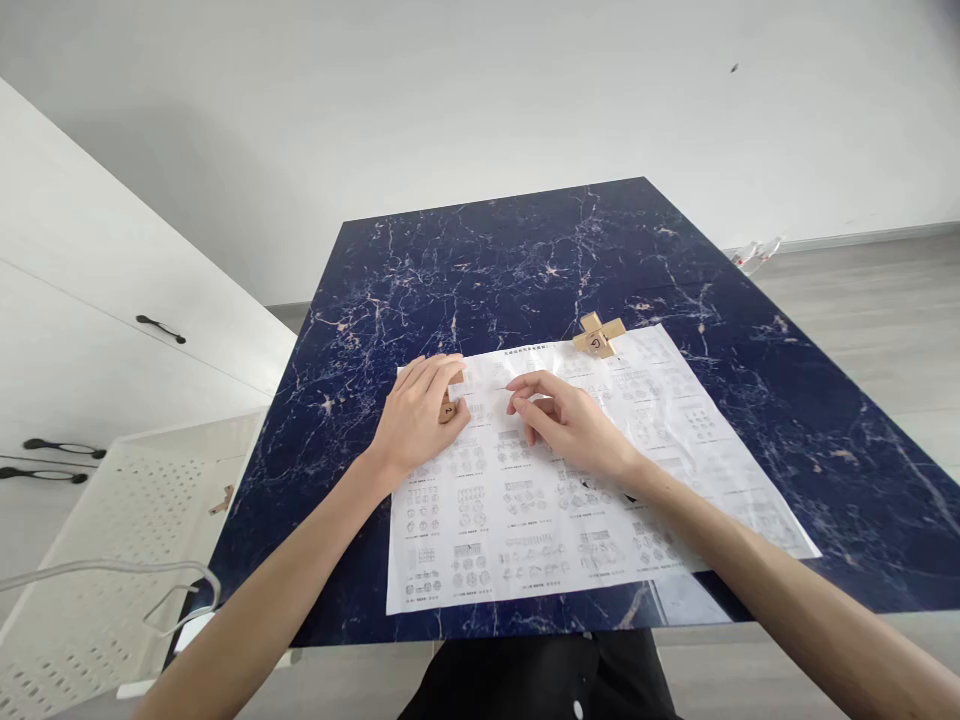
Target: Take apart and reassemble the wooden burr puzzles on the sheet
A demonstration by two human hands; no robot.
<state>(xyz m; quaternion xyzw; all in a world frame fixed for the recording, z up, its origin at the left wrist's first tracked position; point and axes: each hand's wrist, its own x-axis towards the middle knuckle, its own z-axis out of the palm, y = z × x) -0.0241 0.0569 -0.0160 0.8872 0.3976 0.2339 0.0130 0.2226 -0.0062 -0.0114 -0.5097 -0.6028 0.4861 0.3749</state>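
My left hand [421,408] is wrapped over a small wooden puzzle block [448,411] at the upper left of a printed sheet. A dark mark like a 2 shows on the block; my fingers cover most of it. To the right, my right hand [574,418] hovers over or rests on the paper, its fingers loosely bent and apart, with nothing visible in them. The white instruction sheet [525,510] carries rows of small diagrams and is slightly creased. On its top edge sits a cross-shaped wooden puzzle [598,336] marked with a letter like G.
The sheet lies on a dark blue marble-patterned table [480,270]. A white perforated surface [135,520] stands at the left, bearing a small wooden piece [223,500] and a white cable [112,567]. White cabinets [112,300] with black handles are beyond it.
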